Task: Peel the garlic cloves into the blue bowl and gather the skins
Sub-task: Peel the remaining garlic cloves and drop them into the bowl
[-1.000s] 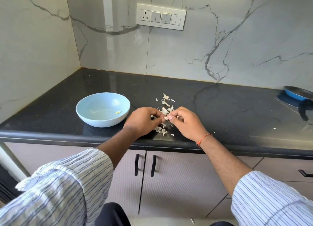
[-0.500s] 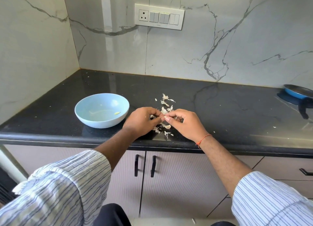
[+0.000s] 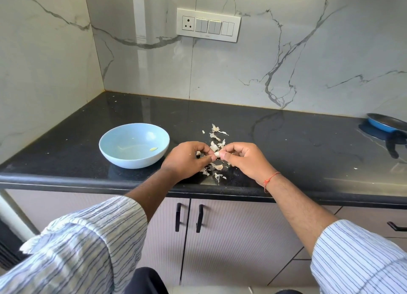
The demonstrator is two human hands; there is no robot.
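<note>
Pinching one garlic clove (image 3: 217, 154), left hand (image 3: 187, 159) and right hand (image 3: 242, 159), clove mostly hidden, seemingly half-peeled

There is one view only, from a camera on the person's head, looking forward and down with a wide angle. It sits close above the fingers (image 3: 222, 155), which fall near the middle of the frame. Beyond the fingers it takes in the table (image 3: 286, 139) and the wall (image 3: 286, 51); nearer than the fingers, both sleeves (image 3: 83, 245) and the cupboard doors (image 3: 231, 238) below.
</note>
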